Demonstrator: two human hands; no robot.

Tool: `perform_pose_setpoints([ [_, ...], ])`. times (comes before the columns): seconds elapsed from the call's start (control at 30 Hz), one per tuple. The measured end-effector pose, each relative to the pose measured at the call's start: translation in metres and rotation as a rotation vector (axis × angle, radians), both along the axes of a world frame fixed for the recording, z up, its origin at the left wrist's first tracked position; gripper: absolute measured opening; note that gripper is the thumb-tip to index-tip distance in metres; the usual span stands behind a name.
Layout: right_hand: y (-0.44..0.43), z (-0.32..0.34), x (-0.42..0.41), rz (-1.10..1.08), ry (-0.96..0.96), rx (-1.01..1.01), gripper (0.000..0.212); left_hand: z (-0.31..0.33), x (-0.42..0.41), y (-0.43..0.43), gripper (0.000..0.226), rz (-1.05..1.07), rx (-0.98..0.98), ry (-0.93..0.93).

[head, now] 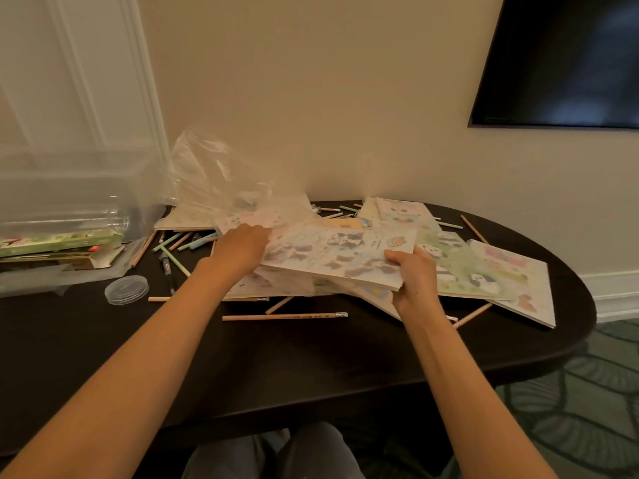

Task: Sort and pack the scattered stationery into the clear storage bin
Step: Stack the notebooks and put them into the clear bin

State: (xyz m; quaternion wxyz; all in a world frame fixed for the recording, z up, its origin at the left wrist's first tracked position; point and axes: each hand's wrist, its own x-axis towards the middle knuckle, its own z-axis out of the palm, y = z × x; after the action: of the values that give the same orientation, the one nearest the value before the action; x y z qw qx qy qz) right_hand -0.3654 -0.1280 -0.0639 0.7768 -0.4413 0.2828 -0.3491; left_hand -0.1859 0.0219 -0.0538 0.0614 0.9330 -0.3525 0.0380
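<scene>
A stack of panda-print notebooks [332, 254] is tilted up off the dark table [311, 357]. My right hand [413, 278] grips its near right corner, thumb on top. At the stack's left edge my left hand [240, 248] holds on with curled fingers. More panda notebooks [484, 267] lie spread to the right and behind. Wooden pencils [285, 317] and pastel pens [176, 238] are scattered around. The clear storage bin [69, 202] stands at the far left with flat boxes [58, 243] inside.
A crumpled clear plastic bag [214, 174] sits behind the notebooks by the wall. A round clear lid [126, 289] lies near the bin. A dark screen [560, 60] hangs on the wall at upper right. The table's rounded edge ends at right over patterned carpet [587, 392].
</scene>
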Motion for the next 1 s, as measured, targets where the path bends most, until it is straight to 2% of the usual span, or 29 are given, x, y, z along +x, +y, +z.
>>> perform_pose_setpoints([
  [0.13,0.01,-0.003,0.004,-0.076,0.005,-0.043,0.032,0.0,-0.012,0.003,0.018,0.048,0.072,0.0],
  [0.2,0.022,-0.006,0.011,-0.123,0.037,-0.096,0.029,0.004,-0.022,0.0,0.03,0.045,0.092,-0.046],
  [0.27,0.037,-0.01,0.021,-0.135,0.063,-0.145,0.033,0.008,-0.029,-0.004,0.016,0.009,0.082,-0.096],
  [0.33,0.051,-0.015,0.036,-0.085,0.088,-0.169,0.036,0.009,-0.032,-0.008,0.013,-0.034,0.075,-0.112],
  [0.4,0.061,-0.02,0.054,0.015,0.124,-0.166,0.049,0.009,-0.032,-0.009,0.014,-0.04,0.077,-0.117],
  [0.57,0.053,-0.023,0.067,0.324,0.104,0.119,0.042,-0.001,-0.022,-0.006,0.01,-0.051,0.045,-0.08],
  [0.67,0.048,-0.025,0.062,0.394,0.128,0.156,0.041,-0.011,-0.016,-0.014,0.019,-0.063,-0.075,-0.017],
  [0.83,0.047,-0.026,0.077,0.339,0.062,0.182,0.04,-0.009,-0.023,-0.032,0.034,-0.148,-0.382,-0.012],
  [0.9,0.047,-0.025,0.087,0.317,0.044,0.213,0.037,-0.008,-0.021,-0.034,0.036,-0.175,-0.424,-0.013],
  [1.0,0.048,-0.026,0.109,0.283,0.057,0.142,0.035,-0.009,-0.018,-0.032,0.039,-0.223,-0.468,0.015],
])
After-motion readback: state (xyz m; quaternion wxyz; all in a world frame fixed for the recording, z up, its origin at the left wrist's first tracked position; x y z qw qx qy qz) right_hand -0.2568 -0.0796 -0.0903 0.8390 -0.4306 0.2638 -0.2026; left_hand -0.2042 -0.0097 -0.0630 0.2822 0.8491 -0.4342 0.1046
